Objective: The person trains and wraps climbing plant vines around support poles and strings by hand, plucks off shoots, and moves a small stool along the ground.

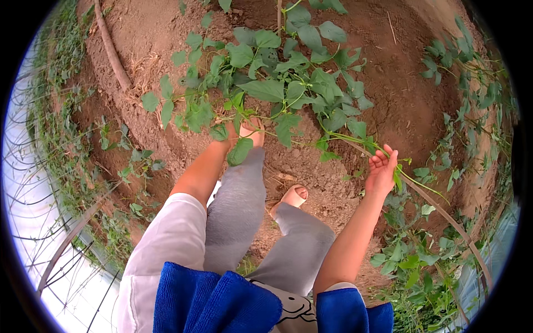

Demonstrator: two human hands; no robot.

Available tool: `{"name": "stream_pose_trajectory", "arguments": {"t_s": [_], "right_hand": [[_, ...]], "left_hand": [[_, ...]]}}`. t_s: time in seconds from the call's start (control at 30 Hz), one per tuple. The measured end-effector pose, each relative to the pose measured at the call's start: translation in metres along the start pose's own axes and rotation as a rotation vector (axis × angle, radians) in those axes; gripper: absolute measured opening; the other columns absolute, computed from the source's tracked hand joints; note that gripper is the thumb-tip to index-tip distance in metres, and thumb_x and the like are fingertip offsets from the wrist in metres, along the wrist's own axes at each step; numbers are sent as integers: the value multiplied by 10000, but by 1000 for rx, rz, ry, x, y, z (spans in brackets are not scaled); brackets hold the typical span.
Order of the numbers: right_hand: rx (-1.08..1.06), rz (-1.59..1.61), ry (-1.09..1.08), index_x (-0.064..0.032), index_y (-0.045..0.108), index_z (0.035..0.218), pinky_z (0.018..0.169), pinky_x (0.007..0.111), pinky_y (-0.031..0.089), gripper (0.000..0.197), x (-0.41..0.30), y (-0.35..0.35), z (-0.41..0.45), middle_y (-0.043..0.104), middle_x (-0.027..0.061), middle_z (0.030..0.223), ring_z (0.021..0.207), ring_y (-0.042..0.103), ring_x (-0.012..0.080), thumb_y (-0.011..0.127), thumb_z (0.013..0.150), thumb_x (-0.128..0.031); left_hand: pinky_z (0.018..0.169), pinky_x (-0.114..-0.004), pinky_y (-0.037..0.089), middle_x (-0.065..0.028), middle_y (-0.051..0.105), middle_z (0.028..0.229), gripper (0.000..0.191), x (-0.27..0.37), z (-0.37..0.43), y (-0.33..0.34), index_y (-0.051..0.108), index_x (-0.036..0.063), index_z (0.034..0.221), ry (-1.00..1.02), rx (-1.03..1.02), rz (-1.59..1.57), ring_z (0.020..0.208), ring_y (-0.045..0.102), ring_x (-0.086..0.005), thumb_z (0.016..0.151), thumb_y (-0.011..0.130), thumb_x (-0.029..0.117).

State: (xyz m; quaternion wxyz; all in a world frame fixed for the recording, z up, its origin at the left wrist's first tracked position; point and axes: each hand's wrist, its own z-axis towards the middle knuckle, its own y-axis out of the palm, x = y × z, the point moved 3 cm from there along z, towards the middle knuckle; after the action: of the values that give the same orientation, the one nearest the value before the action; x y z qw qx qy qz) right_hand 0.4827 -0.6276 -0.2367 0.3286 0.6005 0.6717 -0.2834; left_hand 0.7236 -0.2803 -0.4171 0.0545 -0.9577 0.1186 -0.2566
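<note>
A leafy climbing bean-like plant (266, 89) spreads over the soil in front of me, some of its leaves holed. My right hand (382, 166) is raised at the plant's right side, fingers curled around a thin green vine (354, 138) whose tip trails off to the lower right. My left hand (233, 131) reaches in at the plant's lower left edge, near my foot; leaves cover most of it, so its fingers and any hold are hidden. A broad green leaf (240, 151) hangs over the left wrist area.
My sandaled feet (296, 195) stand on bare brown soil. A long curved pole (447, 218) runs behind my right hand to the lower right. A wooden stick (110, 48) lies at the upper left. More vines (493, 95) grow along both sides; a blue towel (216, 301) hangs below me.
</note>
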Motion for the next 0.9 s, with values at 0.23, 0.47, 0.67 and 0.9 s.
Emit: {"name": "stream_pose_trajectory", "arguments": {"t_s": [0.23, 0.47, 0.67, 0.9], "right_hand": [[107, -96, -174, -22, 546, 915, 540, 202, 386, 344, 16, 3, 14, 515, 11, 634, 552, 461, 74, 425, 871, -341], [-54, -404, -280, -9, 556, 815, 457, 190, 369, 316, 4, 8, 8, 503, 25, 567, 474, 455, 71, 466, 852, -309], [7, -223, -241, -25, 561, 860, 494, 203, 394, 300, 10, -18, -17, 520, 22, 609, 508, 464, 81, 480, 846, -313], [70, -204, -140, -39, 523, 980, 551, 246, 468, 291, 28, -25, -35, 547, 36, 714, 588, 526, 108, 477, 850, -294]], "left_hand": [[752, -306, 419, -130, 560, 935, 251, 32, 43, 16, 525, 9, 962, 129, -241, 266, 855, 529, -243, 783, 504, 184], [740, -287, 423, -124, 559, 945, 230, 55, 55, 13, 530, 35, 955, 617, -340, 1053, 847, 529, -236, 782, 495, 181], [806, -340, 386, -113, 529, 1031, 245, 85, 29, 40, 516, 58, 990, 209, -630, 659, 920, 497, -242, 797, 475, 204], [902, -668, 3, -54, 367, 1279, 370, 150, -19, 52, 423, 80, 1144, -212, -481, 319, 1232, 220, -268, 819, 445, 258]]}}
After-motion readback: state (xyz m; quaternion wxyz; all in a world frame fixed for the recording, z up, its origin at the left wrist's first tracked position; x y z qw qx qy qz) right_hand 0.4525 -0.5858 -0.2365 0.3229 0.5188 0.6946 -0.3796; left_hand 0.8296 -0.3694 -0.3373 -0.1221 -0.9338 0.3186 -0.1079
